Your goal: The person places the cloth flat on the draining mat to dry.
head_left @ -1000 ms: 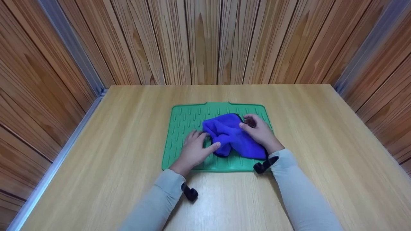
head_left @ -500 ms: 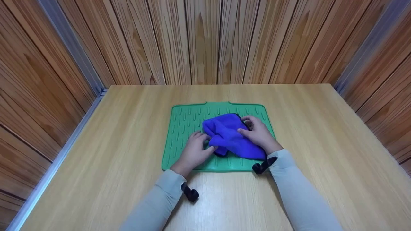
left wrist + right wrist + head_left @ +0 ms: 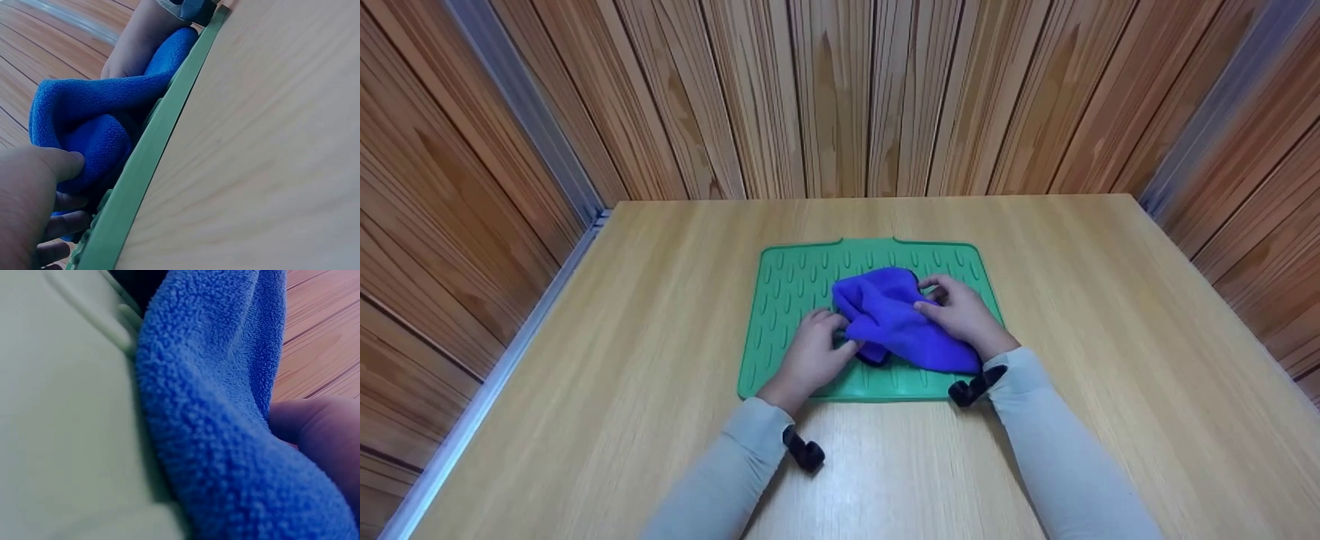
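A crumpled blue cloth (image 3: 896,322) with dark edging lies on a green ribbed mat (image 3: 780,300). My left hand (image 3: 814,356) is at the cloth's left side, pinching a fold between thumb and fingers. In the left wrist view, the thumb (image 3: 68,164) presses on the terry fabric, while the other fingers spread low beside the mat. My right hand (image 3: 964,315) pinches the upper right edge, its thumb over the cloth. The right wrist view is mostly filled by the blue cloth (image 3: 202,405), with the right thumb (image 3: 315,422) behind it; the other right fingers are hidden there.
The mat lies on a light wooden table (image 3: 660,315). Wood-panelled walls (image 3: 840,97) stand behind and at both sides, with metal strips (image 3: 532,105) at the corners. Black bands (image 3: 804,450) sit on both wrists.
Both hands have closed in on the cloth from its left and right sides. Its left fold has shifted slightly toward the left hand, and its upper edge has dropped a little.
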Available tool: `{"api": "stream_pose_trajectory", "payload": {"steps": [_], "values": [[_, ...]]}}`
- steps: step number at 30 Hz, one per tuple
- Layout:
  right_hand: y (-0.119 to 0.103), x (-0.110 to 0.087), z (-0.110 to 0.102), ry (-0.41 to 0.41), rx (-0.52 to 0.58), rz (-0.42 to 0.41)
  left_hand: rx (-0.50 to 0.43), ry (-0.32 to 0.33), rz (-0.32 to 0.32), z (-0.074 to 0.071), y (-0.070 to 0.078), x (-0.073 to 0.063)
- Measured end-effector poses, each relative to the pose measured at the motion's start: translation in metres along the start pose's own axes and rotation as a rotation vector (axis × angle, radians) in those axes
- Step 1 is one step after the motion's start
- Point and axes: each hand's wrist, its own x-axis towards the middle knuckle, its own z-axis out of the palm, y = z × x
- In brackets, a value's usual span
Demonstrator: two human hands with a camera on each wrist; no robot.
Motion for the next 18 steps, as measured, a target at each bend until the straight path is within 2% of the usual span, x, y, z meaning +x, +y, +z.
{"api": "stream_pose_trajectory", "payload": {"steps": [7, 13, 18], "values": [[-0.002, -0.001, -0.001, -0.009, -0.013, -0.008, -0.035, 0.015, 0.022, -0.002, 0.001, 0.0], [0.001, 0.0, -0.001, 0.023, -0.012, 0.0, -0.086, 0.044, 0.063, -0.004, -0.005, 0.0], [0.004, 0.001, -0.002, 0.057, -0.006, 0.005, -0.123, 0.055, 0.051, -0.006, -0.009, -0.001]]}}
